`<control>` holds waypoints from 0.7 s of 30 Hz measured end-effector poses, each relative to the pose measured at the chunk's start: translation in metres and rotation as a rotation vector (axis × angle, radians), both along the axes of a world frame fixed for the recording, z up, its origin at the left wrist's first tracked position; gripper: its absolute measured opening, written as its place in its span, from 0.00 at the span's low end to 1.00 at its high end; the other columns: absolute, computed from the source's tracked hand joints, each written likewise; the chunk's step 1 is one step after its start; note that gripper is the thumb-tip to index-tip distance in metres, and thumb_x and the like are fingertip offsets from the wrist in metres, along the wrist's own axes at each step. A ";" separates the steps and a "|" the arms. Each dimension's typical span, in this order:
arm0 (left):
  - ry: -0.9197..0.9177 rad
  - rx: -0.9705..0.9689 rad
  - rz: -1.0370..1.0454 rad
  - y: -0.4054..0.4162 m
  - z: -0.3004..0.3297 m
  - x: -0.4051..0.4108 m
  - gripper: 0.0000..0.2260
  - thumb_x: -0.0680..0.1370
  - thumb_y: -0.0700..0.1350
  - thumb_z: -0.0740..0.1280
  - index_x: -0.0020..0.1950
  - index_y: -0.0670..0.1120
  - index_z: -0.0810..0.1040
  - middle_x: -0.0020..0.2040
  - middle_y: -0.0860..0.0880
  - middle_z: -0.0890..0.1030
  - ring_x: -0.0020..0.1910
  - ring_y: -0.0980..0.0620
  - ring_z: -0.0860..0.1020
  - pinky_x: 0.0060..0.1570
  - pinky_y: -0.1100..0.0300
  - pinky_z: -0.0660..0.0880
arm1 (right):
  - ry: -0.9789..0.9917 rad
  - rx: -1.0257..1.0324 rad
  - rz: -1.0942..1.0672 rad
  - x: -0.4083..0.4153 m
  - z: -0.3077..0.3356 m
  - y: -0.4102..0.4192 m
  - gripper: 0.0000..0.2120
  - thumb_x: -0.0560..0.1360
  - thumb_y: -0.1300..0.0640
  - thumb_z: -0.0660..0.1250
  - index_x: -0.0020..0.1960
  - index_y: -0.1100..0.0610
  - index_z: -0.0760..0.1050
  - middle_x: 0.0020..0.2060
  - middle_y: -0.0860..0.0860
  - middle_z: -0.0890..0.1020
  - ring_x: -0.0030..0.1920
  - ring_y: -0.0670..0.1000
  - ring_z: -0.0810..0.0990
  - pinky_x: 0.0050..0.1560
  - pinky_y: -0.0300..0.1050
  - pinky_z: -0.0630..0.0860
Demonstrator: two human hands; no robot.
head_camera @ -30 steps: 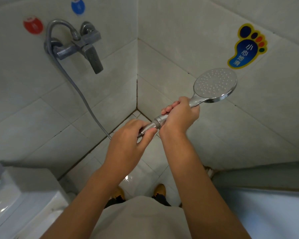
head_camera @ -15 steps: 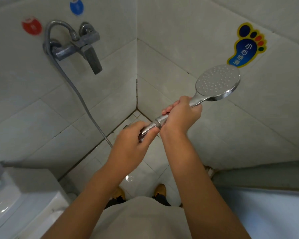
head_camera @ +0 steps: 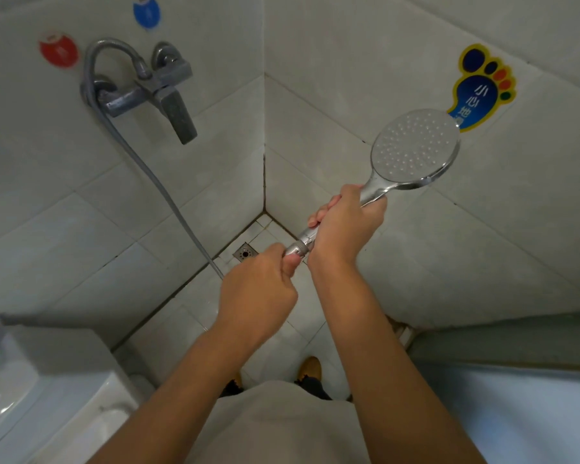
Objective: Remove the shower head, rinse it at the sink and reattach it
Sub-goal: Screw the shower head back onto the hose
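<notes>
Both hands are engaged on the round chrome shower head: the right hand is wrapped fully round its handle, holding it tilted with the nozzle face up before the grey tiled corner, while the left hand is curled round the metal coupling nut at the handle's base, thumb pressed against it. From beneath the left hand the grey flexible hose runs up to the wall-mounted metal mixer tap, and the square floor drain lies just behind the left hand's knuckles.
</notes>
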State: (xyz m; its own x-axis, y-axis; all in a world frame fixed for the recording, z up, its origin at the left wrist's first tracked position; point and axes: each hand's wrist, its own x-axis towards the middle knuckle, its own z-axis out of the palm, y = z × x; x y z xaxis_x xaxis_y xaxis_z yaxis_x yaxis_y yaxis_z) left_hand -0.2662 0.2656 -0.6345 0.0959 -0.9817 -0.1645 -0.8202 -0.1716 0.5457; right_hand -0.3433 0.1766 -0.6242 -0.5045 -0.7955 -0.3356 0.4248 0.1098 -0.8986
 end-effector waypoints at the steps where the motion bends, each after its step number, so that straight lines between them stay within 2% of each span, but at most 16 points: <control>1: -0.101 -0.049 0.019 0.002 0.000 -0.003 0.12 0.83 0.51 0.53 0.47 0.48 0.71 0.33 0.53 0.72 0.27 0.55 0.67 0.26 0.60 0.60 | 0.014 0.002 -0.021 0.001 0.001 0.000 0.03 0.80 0.65 0.58 0.51 0.58 0.69 0.31 0.53 0.71 0.23 0.49 0.68 0.29 0.45 0.72; 4: -0.167 -0.119 0.052 0.006 0.002 -0.010 0.08 0.80 0.47 0.64 0.45 0.44 0.75 0.30 0.53 0.69 0.23 0.56 0.61 0.24 0.64 0.50 | 0.040 -0.001 -0.060 0.002 0.004 -0.001 0.04 0.80 0.64 0.58 0.53 0.59 0.70 0.32 0.54 0.73 0.22 0.48 0.69 0.29 0.45 0.73; 6: -0.149 -0.177 0.068 0.004 0.000 -0.009 0.08 0.79 0.47 0.64 0.44 0.44 0.75 0.29 0.54 0.68 0.23 0.55 0.62 0.24 0.65 0.50 | 0.058 -0.010 -0.065 0.002 0.005 -0.003 0.04 0.80 0.64 0.59 0.54 0.61 0.70 0.33 0.55 0.73 0.22 0.48 0.69 0.28 0.45 0.73; 11: -0.070 -0.182 -0.014 0.002 -0.003 -0.007 0.18 0.81 0.56 0.47 0.50 0.46 0.71 0.38 0.51 0.74 0.29 0.53 0.71 0.27 0.59 0.61 | 0.036 0.000 -0.064 -0.003 0.004 -0.006 0.06 0.80 0.65 0.59 0.56 0.62 0.70 0.36 0.58 0.73 0.22 0.48 0.69 0.29 0.45 0.73; 14: -0.091 -0.170 -0.118 0.000 -0.004 -0.003 0.26 0.77 0.62 0.38 0.47 0.47 0.69 0.35 0.52 0.73 0.29 0.51 0.72 0.28 0.56 0.66 | 0.043 0.016 -0.015 -0.006 0.003 -0.007 0.06 0.80 0.66 0.60 0.56 0.61 0.71 0.36 0.57 0.73 0.22 0.47 0.70 0.27 0.43 0.73; 15: -0.040 -0.144 -0.152 -0.002 -0.005 0.000 0.27 0.77 0.62 0.37 0.46 0.47 0.69 0.33 0.51 0.73 0.29 0.51 0.73 0.28 0.54 0.69 | 0.035 0.021 0.020 -0.007 0.003 -0.007 0.06 0.80 0.66 0.60 0.56 0.61 0.71 0.35 0.56 0.73 0.22 0.46 0.69 0.26 0.43 0.73; 17: 0.210 -0.059 -0.150 -0.004 -0.006 0.005 0.25 0.79 0.62 0.42 0.44 0.47 0.72 0.33 0.51 0.74 0.29 0.52 0.73 0.30 0.55 0.71 | -0.004 0.022 0.084 -0.009 0.003 -0.009 0.07 0.79 0.67 0.60 0.54 0.59 0.70 0.33 0.54 0.72 0.21 0.46 0.68 0.25 0.42 0.71; 21: 0.648 0.083 -0.055 -0.004 -0.007 0.004 0.19 0.82 0.56 0.53 0.38 0.47 0.73 0.30 0.53 0.70 0.27 0.57 0.66 0.30 0.61 0.65 | -0.081 0.002 0.168 -0.013 0.005 -0.009 0.08 0.78 0.69 0.58 0.50 0.58 0.68 0.28 0.51 0.69 0.23 0.48 0.65 0.24 0.41 0.68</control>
State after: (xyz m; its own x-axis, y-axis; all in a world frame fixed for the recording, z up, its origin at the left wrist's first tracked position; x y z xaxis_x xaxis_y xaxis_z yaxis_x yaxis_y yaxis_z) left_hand -0.2624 0.2614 -0.6419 -0.0978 -0.9639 -0.2476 -0.3381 -0.2018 0.9192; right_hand -0.3561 0.1674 -0.6188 -0.3358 -0.8656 -0.3715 0.4716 0.1868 -0.8618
